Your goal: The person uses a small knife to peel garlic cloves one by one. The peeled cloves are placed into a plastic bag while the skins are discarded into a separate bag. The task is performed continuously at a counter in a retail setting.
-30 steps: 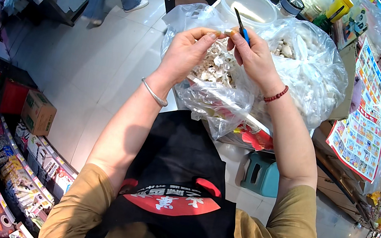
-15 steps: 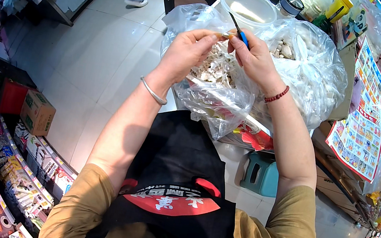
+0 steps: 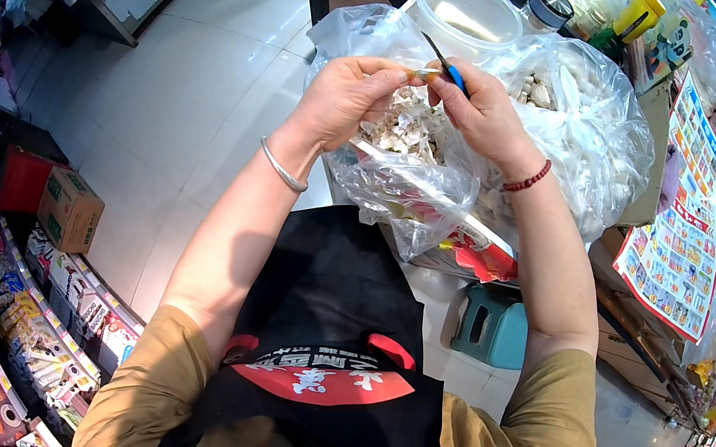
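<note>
Left hand (image 3: pixel 348 97) pinches small piece (image 3: pixel 424 74), thumb and finger nearly together; right hand (image 3: pixel 486 117) grips blue-handled knife (image 3: pixel 457 78), fingertips at piece, above pale scraps (image 3: pixel 407 130) in plastic bag (image 3: pixel 403 180).

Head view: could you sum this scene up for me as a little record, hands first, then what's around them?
Left hand: pinches a small pale piece, too small to identify
Right hand: holds a slim dark-bladed knife with a blue handle
Wrists: silver metal bangle on left, dark red beaded bracelet on right
Under the hands: off-white and brown flaky scraps
Right of scraps: clear plastic bag of pale lumps
Beyond: clear round plastic tub
Below: teal plastic stool
</note>
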Tool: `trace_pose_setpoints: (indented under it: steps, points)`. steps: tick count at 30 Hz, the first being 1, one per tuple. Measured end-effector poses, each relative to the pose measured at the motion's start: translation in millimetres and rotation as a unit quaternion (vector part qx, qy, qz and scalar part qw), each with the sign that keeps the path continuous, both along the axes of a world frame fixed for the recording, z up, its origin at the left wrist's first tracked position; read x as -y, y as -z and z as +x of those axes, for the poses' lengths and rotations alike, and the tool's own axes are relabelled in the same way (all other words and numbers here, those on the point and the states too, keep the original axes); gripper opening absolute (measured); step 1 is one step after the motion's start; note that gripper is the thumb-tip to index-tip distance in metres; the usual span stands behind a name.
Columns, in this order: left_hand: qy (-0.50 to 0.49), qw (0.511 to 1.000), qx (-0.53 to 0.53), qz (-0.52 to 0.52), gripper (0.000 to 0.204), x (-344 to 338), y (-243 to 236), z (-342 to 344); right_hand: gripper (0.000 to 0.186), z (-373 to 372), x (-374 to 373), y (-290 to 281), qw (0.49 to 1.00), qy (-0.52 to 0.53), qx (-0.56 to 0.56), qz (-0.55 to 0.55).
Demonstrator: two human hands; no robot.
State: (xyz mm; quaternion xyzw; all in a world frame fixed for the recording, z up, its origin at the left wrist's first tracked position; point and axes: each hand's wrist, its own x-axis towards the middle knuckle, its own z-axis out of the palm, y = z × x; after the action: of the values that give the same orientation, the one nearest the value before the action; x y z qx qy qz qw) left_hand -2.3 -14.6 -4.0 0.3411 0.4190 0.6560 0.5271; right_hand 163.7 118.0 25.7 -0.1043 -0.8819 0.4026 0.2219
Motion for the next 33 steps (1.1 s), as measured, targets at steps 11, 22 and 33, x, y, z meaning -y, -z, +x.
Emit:
trace_pose_setpoints:
  steps: [11,22,33]
  points:
    - [-0.079,0.996,-0.03,0.023,0.02,-3,4,7,0.02,-9,7,7,0.995,0.041,-0.094,0.015]
    - [-0.144,0.985,-0.087,0.031,0.02,-8,11,16,0.022,-11,8,13,0.991,0.063,-0.114,-0.028]
    - [-0.194,0.964,-0.181,-0.025,0.021,-15,12,18,0.026,-6,5,-4,0.954,0.053,-0.176,-0.238]
